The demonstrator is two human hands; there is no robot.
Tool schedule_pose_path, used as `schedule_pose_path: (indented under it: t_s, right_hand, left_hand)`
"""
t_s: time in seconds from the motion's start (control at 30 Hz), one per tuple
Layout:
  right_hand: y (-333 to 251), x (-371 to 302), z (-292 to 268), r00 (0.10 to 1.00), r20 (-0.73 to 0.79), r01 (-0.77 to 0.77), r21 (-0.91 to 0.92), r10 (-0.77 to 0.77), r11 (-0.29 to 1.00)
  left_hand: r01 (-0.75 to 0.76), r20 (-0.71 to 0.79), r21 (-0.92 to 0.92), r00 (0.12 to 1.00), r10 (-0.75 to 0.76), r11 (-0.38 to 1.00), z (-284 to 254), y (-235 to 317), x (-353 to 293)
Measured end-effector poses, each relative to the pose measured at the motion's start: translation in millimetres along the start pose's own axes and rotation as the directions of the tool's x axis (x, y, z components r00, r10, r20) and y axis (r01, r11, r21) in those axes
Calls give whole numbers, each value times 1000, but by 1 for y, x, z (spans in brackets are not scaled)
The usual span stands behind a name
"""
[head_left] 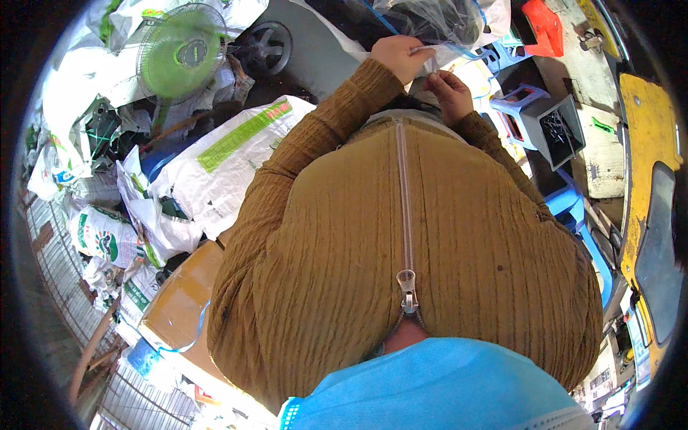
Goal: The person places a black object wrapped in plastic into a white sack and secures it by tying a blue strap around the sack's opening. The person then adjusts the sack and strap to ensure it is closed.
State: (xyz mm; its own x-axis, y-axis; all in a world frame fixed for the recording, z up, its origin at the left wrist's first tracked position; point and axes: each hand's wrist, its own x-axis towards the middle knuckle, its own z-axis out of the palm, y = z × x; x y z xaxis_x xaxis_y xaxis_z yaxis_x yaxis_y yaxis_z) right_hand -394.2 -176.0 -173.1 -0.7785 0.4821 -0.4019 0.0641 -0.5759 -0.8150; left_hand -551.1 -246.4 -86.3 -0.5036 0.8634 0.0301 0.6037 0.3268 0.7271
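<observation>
**A:** Status on the hands?

**B:** Both at top centre of the frame. Left hand [400, 56] clenched, pinching a thin blue strap [459, 49] that runs off to the right. Right hand [451, 93] just below and right of it, fingers curled on the same spot, against a clear plastic bag [430, 18] at the top edge. Can't tell exactly what the right fingers pinch.

**A:** Hands touching?

**B:** Close together, nearly touching. Can't tell if there's contact.

**A:** Surroundings?

**B:** Mustard knit zip sweater [408, 236] fills the centre; blue face mask [437, 387] at the bottom edge. Green fan [183, 54] upper left, white printed sacks [229, 154] below it, cardboard box [183, 301] lower left. Blue plastic stool [527, 97] right of the hands, red plastic piece [543, 27] upper right, yellow panel [648, 143] along the right rim.
</observation>
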Motion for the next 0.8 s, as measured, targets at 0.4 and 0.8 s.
schedule_pose_path:
  t_s: [0.4,0.8]
  right_hand:
    - [-11,4,4,970,-44,237,-23,-238,971]
    - [-44,-23,12,932,304,106,299,-200,948]
  left_hand:
    - [-99,-132,-31,987,94,995,-4,-9,9]
    - [-130,-90,-5,988,129,992,2,-12,7]
